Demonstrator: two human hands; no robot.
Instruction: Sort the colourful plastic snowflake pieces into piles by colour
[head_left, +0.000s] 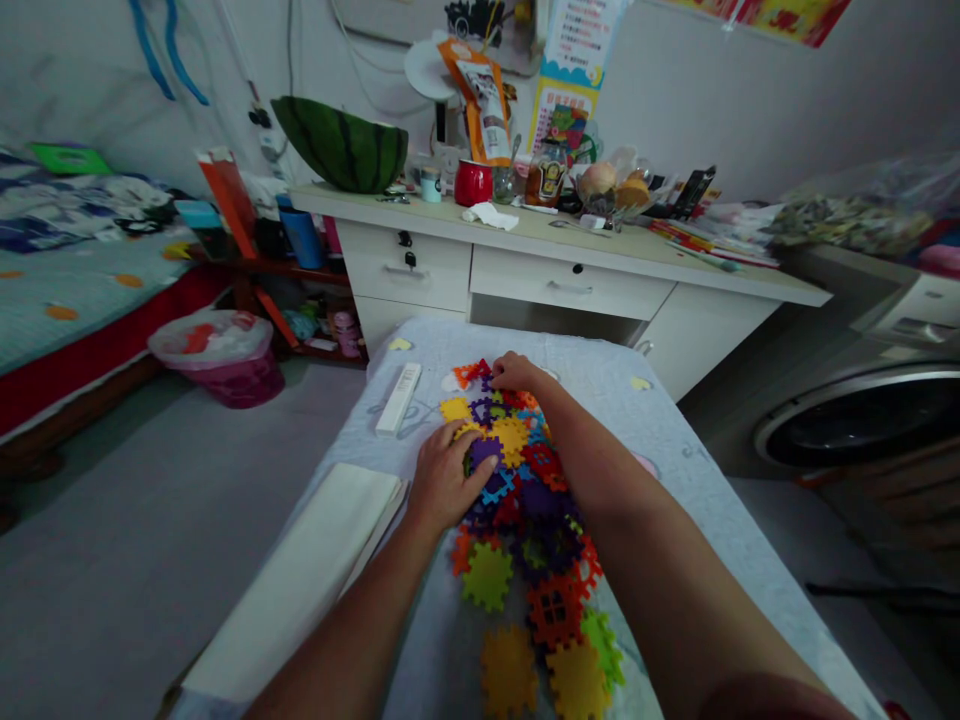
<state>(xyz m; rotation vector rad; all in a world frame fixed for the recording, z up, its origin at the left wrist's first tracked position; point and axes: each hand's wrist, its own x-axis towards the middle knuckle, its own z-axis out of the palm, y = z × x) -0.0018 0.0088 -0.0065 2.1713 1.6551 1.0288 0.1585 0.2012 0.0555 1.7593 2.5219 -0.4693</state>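
Observation:
A heap of colourful plastic interlocking building pieces (510,440) with toothed edges lies on the cloth-covered table. My left hand (444,478) rests at the left side of the heap, fingers and thumb apart around a purple square piece (486,453). Next to that is a yellow piece (510,440). My right hand (516,371) is at the far end of the heap, fingers bent down and closed beside small purple and red-orange pieces (471,374); its fingertips are partly hidden. Closer to me lie a lime-green piece (487,577) and an orange window-shaped piece (555,608).
A white bar-shaped object (399,400) and a folded white sheet (300,580) lie left on the table. Beyond stands a white desk (420,265) bearing half a watermelon (341,145) and a red pot (473,183). A pink bin (232,370) is left, a washing machine (847,360) right.

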